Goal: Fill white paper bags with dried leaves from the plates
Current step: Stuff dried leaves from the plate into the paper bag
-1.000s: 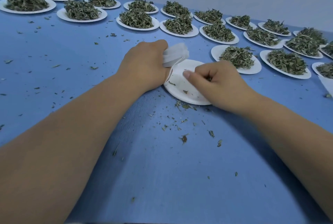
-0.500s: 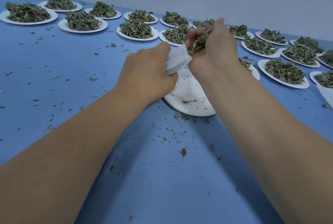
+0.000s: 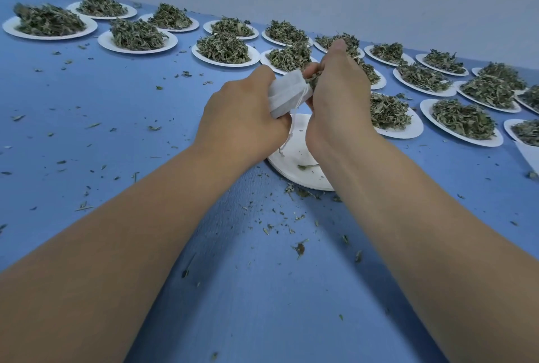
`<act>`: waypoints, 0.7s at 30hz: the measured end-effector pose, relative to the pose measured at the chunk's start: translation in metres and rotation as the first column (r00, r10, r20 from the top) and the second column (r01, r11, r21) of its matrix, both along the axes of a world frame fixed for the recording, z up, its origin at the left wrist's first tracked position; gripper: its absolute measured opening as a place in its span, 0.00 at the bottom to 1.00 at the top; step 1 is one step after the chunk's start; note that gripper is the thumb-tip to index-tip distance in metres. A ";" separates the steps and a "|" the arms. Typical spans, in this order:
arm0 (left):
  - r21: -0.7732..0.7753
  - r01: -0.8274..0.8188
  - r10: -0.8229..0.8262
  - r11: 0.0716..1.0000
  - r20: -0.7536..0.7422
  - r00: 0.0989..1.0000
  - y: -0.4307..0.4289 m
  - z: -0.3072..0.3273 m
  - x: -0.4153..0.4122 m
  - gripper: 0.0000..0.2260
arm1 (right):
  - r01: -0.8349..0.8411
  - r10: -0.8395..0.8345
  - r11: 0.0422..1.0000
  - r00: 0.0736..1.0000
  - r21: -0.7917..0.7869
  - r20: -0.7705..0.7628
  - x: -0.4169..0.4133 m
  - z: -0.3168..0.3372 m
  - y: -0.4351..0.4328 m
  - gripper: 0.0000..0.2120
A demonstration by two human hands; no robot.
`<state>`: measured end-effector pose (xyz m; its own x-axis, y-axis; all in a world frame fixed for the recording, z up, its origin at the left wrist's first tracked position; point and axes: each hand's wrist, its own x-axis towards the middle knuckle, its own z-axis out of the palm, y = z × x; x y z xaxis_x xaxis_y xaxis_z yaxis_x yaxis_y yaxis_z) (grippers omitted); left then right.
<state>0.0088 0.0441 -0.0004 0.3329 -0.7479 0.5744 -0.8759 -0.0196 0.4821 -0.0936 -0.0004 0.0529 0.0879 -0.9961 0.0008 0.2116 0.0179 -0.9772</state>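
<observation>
Plainly, more crumbs could scatter over the worktop, or past the nearly bare plate, if the pinch lets go wide of the narrow mouth. Raised above that plate, the left hand grips the white paper bag. The right hand curls its fingers around dried leaves at the bag's opening.

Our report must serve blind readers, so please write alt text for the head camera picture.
A person's left hand holds a small white paper bag above a nearly empty plate, while the right hand holds dried leaves at its mouth. Many full plates of leaves stand in rows behind on the blue table.
</observation>
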 end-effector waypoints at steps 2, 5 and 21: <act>0.005 0.004 -0.004 1.000 -0.018 1.000 0.000 0.001 -0.001 0.11 | 0.006 -0.009 0.999 0.998 -0.037 -0.070 -0.002 0.000 0.002 0.21; 0.010 0.012 -0.012 1.000 -0.026 1.000 0.000 0.001 -0.002 0.11 | -0.002 -0.005 0.998 0.994 -0.061 -0.113 -0.004 -0.001 0.005 0.22; 0.025 0.038 -0.037 0.999 -0.040 0.999 0.005 0.006 -0.006 0.13 | -0.110 0.114 0.988 0.993 -0.106 0.029 -0.004 -0.001 0.008 0.13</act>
<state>0.0031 0.0489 0.0053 0.3264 -0.7746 0.5417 -0.8566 -0.0001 0.5160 -0.0972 0.0081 0.0522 0.1969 -0.9743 0.1093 0.2484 -0.0582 -0.9669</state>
